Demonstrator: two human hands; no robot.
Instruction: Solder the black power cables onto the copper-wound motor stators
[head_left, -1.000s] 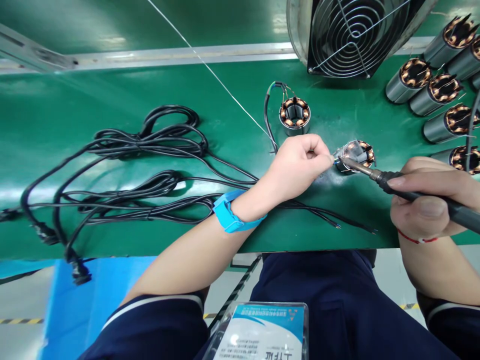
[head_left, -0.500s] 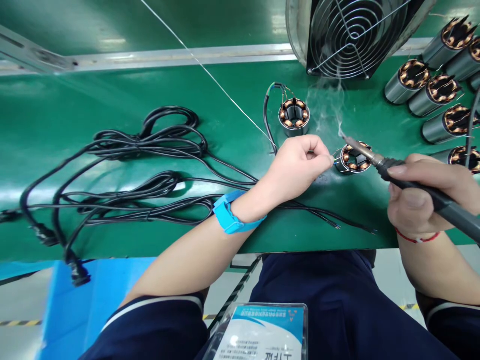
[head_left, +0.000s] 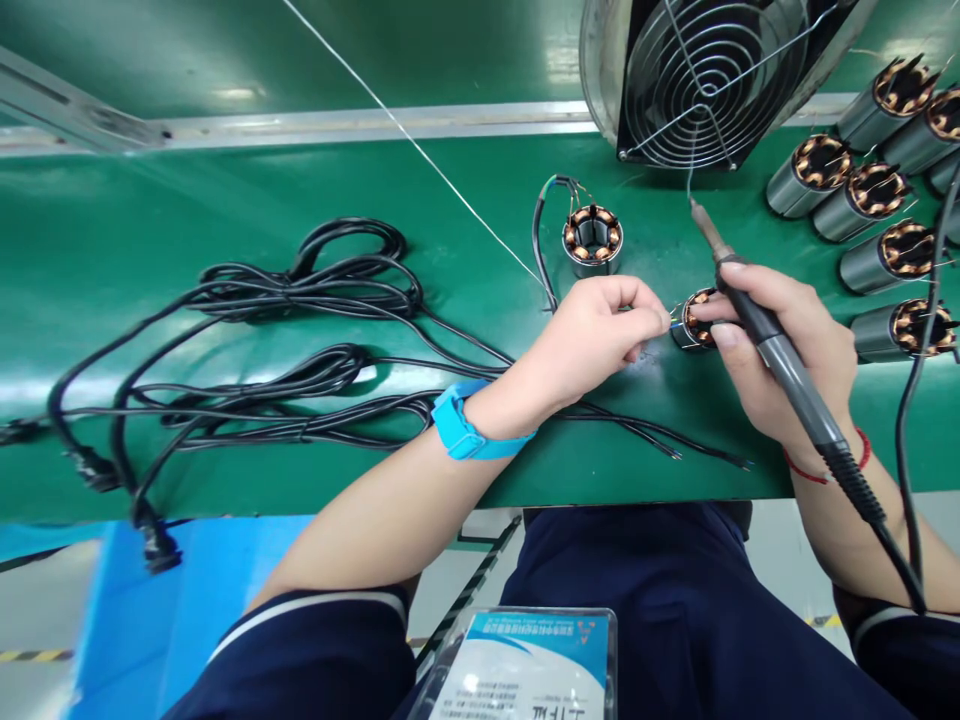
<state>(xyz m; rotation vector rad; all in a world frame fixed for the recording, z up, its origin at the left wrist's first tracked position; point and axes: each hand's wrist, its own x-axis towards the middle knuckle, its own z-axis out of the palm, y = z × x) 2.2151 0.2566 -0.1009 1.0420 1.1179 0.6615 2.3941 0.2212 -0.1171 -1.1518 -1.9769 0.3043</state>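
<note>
My right hand [head_left: 787, 350] is closed around a soldering iron [head_left: 776, 345], whose smoking tip points up toward the fan. Its thumb and a fingertip are at a small motor stator [head_left: 691, 322] with copper windings, partly hidden behind them. Left of that stator, my left hand [head_left: 600, 335] pinches thin wire ends at the stator's edge; the fingers hide most of them. A second stator [head_left: 592, 240] stands behind my left hand, with a black cable [head_left: 538, 235] bent over to its copper leads. A thin solder wire [head_left: 420, 150] slants down to near my left wrist.
A fan [head_left: 705, 90] with a wire guard stands at the back. Several more stators [head_left: 810, 175] are grouped at the right, beside the iron's cord [head_left: 916, 400]. Coiled black power cables [head_left: 300, 290] lie at the left. Below the bench edge is a blue bin [head_left: 195, 600].
My right hand has moved left to the stator, and the soldering iron has swung more upright, its tip shifted up toward the fan. My left hand stays nearly in place.
</note>
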